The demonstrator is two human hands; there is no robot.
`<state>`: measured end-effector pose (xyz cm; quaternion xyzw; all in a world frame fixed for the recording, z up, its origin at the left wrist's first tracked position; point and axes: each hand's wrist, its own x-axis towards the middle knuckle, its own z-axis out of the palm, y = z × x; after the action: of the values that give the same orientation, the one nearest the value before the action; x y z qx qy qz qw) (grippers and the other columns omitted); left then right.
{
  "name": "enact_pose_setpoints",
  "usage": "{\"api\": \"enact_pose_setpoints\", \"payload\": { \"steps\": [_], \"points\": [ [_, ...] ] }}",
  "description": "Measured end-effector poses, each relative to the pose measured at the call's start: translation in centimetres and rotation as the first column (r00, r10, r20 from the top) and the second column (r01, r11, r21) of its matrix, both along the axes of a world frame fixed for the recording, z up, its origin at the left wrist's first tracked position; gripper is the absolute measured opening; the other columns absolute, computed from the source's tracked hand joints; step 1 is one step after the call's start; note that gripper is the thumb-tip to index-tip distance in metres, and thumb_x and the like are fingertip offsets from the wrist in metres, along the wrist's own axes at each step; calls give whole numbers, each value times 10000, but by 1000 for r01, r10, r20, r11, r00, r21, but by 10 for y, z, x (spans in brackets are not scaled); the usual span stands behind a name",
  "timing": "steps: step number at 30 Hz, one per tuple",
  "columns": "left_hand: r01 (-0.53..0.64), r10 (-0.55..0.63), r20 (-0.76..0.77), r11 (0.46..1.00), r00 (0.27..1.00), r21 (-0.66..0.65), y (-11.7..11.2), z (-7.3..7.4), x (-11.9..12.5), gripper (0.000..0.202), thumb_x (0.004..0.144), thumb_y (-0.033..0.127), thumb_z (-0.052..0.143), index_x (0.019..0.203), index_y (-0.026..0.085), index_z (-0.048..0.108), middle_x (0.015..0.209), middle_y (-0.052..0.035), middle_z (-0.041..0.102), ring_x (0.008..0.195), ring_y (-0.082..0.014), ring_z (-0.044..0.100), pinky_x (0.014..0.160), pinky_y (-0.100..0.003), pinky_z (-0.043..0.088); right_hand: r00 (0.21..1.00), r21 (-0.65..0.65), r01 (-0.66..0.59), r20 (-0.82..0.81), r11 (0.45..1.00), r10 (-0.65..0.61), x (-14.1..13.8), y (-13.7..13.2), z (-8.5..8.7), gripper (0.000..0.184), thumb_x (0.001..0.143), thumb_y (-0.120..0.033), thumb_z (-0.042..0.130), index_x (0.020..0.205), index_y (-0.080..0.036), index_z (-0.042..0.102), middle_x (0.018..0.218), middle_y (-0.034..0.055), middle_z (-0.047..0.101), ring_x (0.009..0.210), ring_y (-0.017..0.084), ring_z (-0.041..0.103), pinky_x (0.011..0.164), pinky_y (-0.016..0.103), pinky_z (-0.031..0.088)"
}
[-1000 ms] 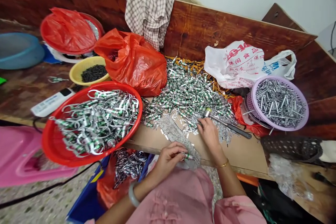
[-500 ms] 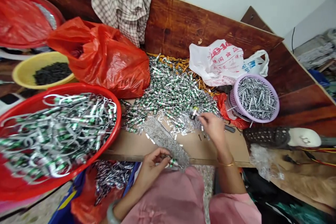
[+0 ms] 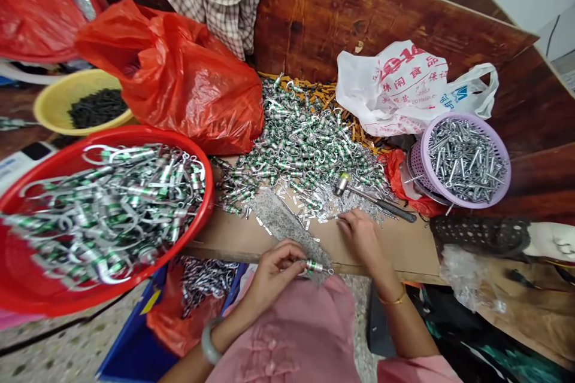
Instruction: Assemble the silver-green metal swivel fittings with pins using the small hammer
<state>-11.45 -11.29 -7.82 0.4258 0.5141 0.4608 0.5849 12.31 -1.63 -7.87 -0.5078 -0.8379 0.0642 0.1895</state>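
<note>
- Head view: the left hand [image 3: 274, 269] sits at the near edge of the cardboard sheet [image 3: 404, 251], thumb and fingers pinched around a small green-banded metal part [image 3: 314, 266].
- That part lies level, its tip pointing right, over the near end of a grey strip [image 3: 287, 227].
- The right hand [image 3: 362, 236] rests palm down just right of the strip, fingertips [image 3: 342, 219] on loose silver pieces [image 3: 327, 206]; whether they grip one cannot be told.
- A hammer [image 3: 377, 202] lies just beyond the right hand.
- Farther off spreads a pile of green-and-silver parts [image 3: 305, 143].
- A red basin [image 3: 148, 130] of hooked parts stands at left.
- A purple basket [image 3: 417, 163] of silver pins stands at right.
</note>
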Motion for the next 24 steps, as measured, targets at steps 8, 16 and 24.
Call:
{"api": "enact_pose_setpoints", "payload": {
  "steps": [8,16,24],
  "points": [
    [-1,1,3,998,1000,-71,0,1,0,101,767,262,787,778,162,781,818,-73,764,699,-180,699,623,-245,557,994,-114,78,-64,990,-86,-6,-14,-1,187,987,-245,511,905,-214,675,820,54,706,766,217,667,690,322,503],
    [57,-18,-205,980,979,189,-1,10,-3,98,885,260,715,820,192,744,880,-69,775,830,-201,731,761,-293,578,920,-372,-215,-386,903,60,-42,-60,40,133,979,-313,613,916,-238,702,804,27,701,764,188,665,681,289,508],
    [121,-51,-228,943,972,309,0,9,-4,84,919,198,677,912,197,761,907,-69,761,853,-186,721,773,-281,555,911,-286,-302,-369,909,187,-45,-61,43,158,1009,-312,577,908,-233,671,798,26,686,762,182,653,700,306,500]
  ]
}}
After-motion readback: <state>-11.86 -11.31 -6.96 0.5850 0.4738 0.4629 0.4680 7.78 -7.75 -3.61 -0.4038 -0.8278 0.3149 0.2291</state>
